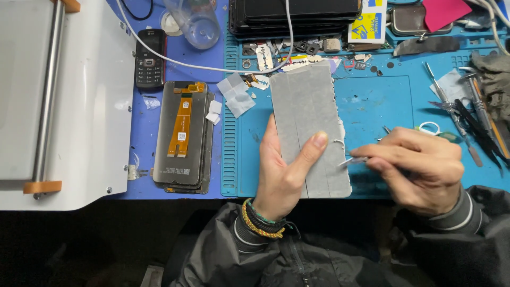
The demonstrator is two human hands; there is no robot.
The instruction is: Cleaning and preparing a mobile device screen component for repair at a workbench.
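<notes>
The grey panel (pixel 311 125) lies flat on the blue mat (pixel 372 101), its long sides running from twelve to six o'clock, its near end reaching the mat's front edge. I see my left hand (pixel 284 170) clamped on it from seven o'clock, thumb pressed across its face and fingers tucked beneath the left edge. My right hand (pixel 419 167) is closed in a pinch on a thin metal tool (pixel 353 161), whose tip meets the panel's right edge at about four o'clock, where a pale frayed strip curls off. The two hands sit well apart, the panel between them. At ten o'clock from the panel, a stack of screens (pixel 183 138) with an orange ribbon lies just off the mat's left edge. A row of hand tools (pixel 473 122) crowds the three o'clock side. Bare mat shows between the panel's right edge and those tools, above my right hand.
</notes>
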